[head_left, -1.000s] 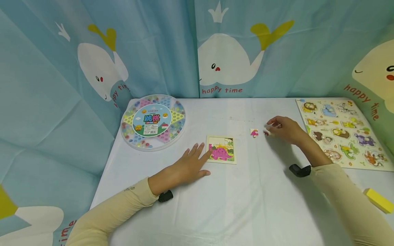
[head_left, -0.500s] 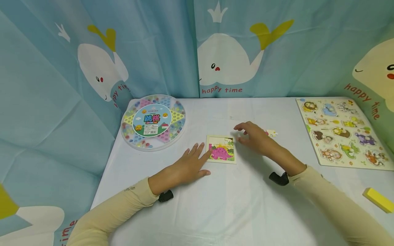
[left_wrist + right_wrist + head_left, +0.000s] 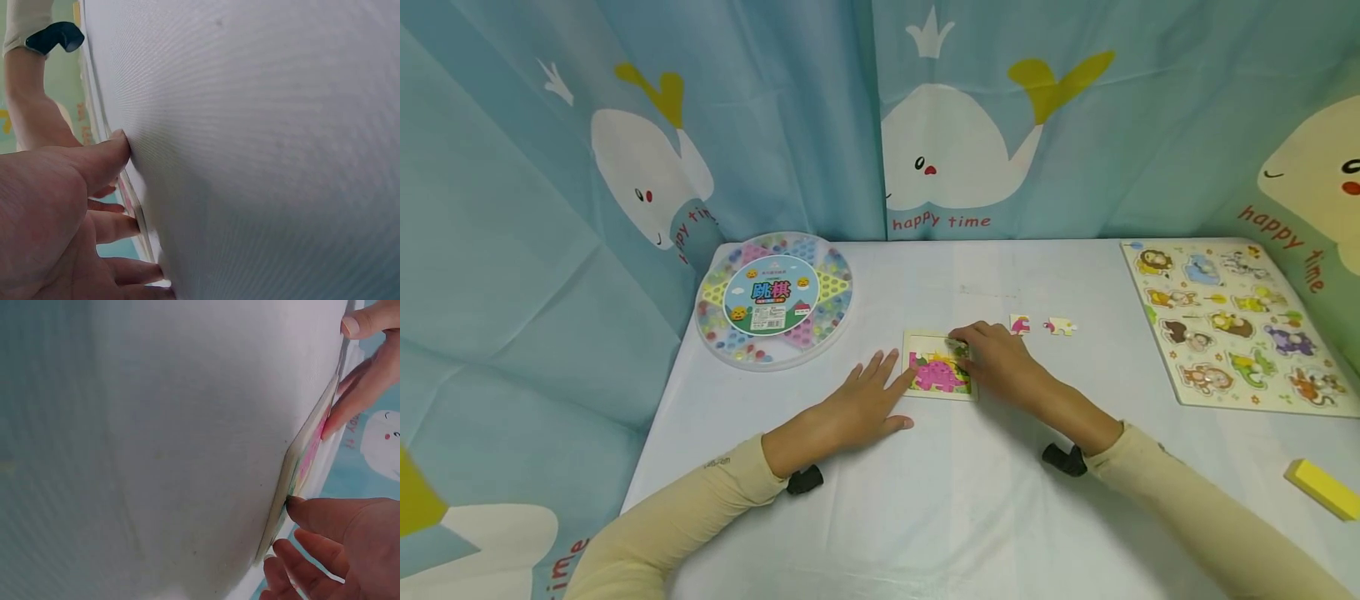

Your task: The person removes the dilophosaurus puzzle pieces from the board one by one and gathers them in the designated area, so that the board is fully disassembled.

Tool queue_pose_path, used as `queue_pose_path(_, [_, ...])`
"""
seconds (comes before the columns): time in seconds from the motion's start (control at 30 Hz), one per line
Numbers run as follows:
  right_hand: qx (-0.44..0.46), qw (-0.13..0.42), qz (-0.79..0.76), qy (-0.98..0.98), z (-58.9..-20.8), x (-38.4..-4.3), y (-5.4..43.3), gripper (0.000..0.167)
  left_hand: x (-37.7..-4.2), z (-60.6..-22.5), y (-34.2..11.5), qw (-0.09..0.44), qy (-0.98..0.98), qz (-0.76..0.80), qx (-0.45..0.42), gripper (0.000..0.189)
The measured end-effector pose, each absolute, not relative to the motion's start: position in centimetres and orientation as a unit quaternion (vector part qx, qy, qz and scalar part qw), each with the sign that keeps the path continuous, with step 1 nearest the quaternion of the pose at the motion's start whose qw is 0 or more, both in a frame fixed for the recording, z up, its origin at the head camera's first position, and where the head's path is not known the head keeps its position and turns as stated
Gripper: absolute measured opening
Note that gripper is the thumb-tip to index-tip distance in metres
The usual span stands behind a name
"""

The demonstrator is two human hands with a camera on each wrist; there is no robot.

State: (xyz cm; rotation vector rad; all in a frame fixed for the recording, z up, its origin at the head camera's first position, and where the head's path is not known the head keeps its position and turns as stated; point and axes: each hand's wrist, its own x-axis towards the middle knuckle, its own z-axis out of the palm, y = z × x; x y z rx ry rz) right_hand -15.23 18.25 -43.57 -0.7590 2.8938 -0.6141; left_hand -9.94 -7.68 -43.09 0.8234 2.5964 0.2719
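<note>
A small square jigsaw puzzle (image 3: 942, 379) with a pink dinosaur picture lies in a pale frame on the white table. The left hand (image 3: 861, 407) lies flat beside it, fingers spread, its index fingertip on the puzzle's left side. At the upper right corner of the puzzle, the right hand (image 3: 1000, 362) pinches a green-edged puzzle piece (image 3: 958, 347) between thumb and fingers; much of that piece is covered. The right wrist view shows the right thumb (image 3: 319, 515) on the puzzle's edge. Two loose pieces, one pink and white (image 3: 1019, 323) and one mostly pale (image 3: 1061, 327), lie right of the puzzle.
A round Chinese checkers box (image 3: 771, 300) with coloured marbles stands at the back left. A wooden animal peg puzzle board (image 3: 1240, 325) lies at the right. Near the right edge is a yellow block (image 3: 1322, 489). Whale-patterned curtains (image 3: 760, 108) hang behind the table.
The right hand has moved left from beside the loose pieces to the puzzle's upper right corner and now pinches a piece there. The left hand has stayed in place.
</note>
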Motion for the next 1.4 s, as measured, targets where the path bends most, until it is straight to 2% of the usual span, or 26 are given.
queue_pose_path(0.33, [-0.248, 0.047, -0.189, 0.949, -43.0, -14.8, 18.3, 0.054, -9.9, -43.1, -7.6, 0.199, 0.930, 0.091, 0.295, 0.078])
queue_pose_path(0.6, [-0.286, 0.035, -0.182, 0.940, -42.7, -15.1, 18.3, 0.045, -9.9, -43.2, -7.6, 0.202, 0.930, 0.092, 0.294, 0.078])
queue_pose_path(0.77, [-0.295, 0.051, -0.183, 0.936, -42.4, -15.5, 18.3, 0.043, -9.9, -43.2, -7.6, 0.203, 0.930, 0.092, 0.294, 0.078])
queue_pose_path(1.0, [-0.286, 0.086, -0.181, 0.937, -42.3, -16.0, 18.4, 0.045, -9.9, -43.2, -7.6, 0.203, 0.930, 0.090, 0.293, 0.078])
queue_pose_path(1.4, [-0.306, 0.079, -0.194, 0.929, -42.3, -16.2, 18.9, 0.043, -9.9, -43.1, -7.6, 0.204, 0.930, 0.091, 0.293, 0.078])
